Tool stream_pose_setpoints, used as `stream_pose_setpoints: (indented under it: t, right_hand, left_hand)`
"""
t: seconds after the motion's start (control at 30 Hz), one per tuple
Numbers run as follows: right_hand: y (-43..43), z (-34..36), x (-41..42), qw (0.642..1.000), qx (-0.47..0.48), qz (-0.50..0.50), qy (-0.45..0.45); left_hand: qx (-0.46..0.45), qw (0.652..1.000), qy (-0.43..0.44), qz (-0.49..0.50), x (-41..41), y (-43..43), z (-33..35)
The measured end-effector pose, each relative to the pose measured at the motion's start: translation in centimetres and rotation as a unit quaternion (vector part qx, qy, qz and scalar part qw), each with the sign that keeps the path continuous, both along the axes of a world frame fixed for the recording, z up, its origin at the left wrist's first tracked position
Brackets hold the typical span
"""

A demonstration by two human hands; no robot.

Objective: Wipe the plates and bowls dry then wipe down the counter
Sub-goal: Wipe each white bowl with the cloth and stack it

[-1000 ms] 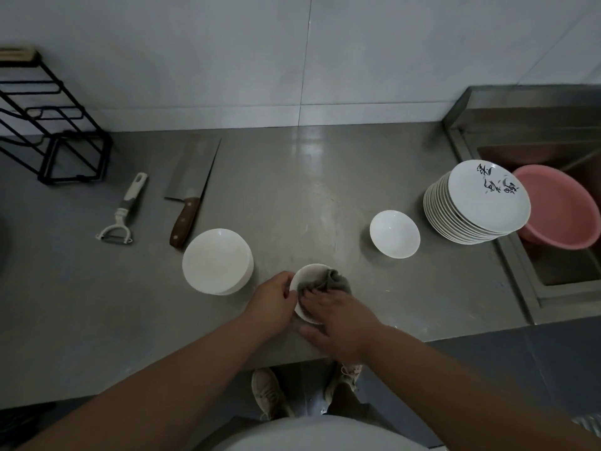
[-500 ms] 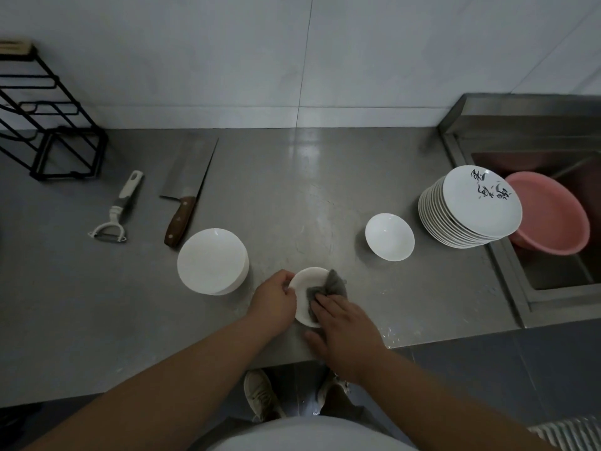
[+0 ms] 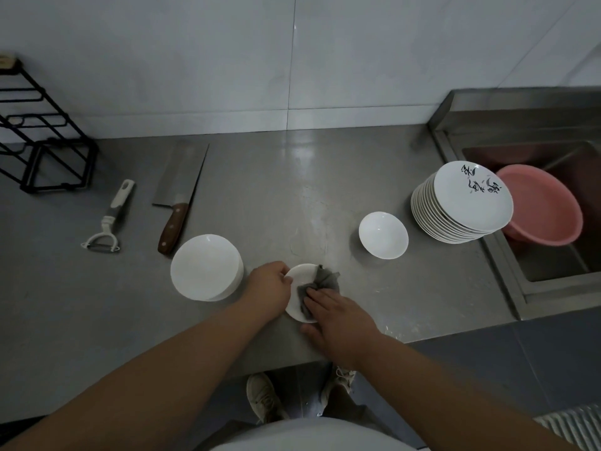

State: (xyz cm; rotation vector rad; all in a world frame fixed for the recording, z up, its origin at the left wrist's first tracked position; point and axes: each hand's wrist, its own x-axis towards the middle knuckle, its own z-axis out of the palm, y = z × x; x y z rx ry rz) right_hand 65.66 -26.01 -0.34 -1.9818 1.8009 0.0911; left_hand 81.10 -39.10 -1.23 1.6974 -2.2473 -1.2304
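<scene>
**A:** We're at the near edge of the counter [image 3: 292,190]. Our left hand [image 3: 268,288] has its fingers curled round the left rim of the small white dish [image 3: 300,276], gripping it.

**B:** And our right hand [image 3: 338,320] lies with flat fingers, pressing the grey cloth [image 3: 322,281] into that dish. It's pushing, not clutching!

**A:** Just left of the dish we see stacked white bowls [image 3: 205,266], with a cleaver [image 3: 180,190] and a peeler [image 3: 109,219] beyond them.

**B:** Right of the dish there's a lone bowl [image 3: 383,235], then the plate stack [image 3: 468,203], and the pink basin [image 3: 546,213] farthest right.
</scene>
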Motion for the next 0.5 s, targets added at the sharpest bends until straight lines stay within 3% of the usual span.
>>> stream_pose_setpoints:
  t: [0.13,0.2,0.37,0.43,0.5]
  right_hand:
    - [0.4,-1.1,2.0,0.996,-0.021,-0.082,-0.015]
    - [0.3,-0.9,2.0,0.997,-0.020,-0.078,-0.021]
    - [0.0,-0.4,-0.4,1.000,0.000,0.009,-0.005]
    - [0.0,-0.6,-0.7,1.000,0.013,0.018,-0.007]
    - [0.1,-0.7,-0.3,1.000,0.004,-0.004,-0.019]
  left_hand:
    - [0.141,0.976,0.042,0.163,-0.2,3.0,-1.4]
    - [0.175,0.973,0.025,0.152,0.0,3.8,-1.8]
    - [0.001,1.000,-0.022,-0.016,0.6,0.3,-0.2]
    - [-0.021,0.997,-0.029,-0.068,0.1,-0.7,0.2]
    - [-0.003,0.999,-0.020,-0.034,-0.3,-0.2,0.1]
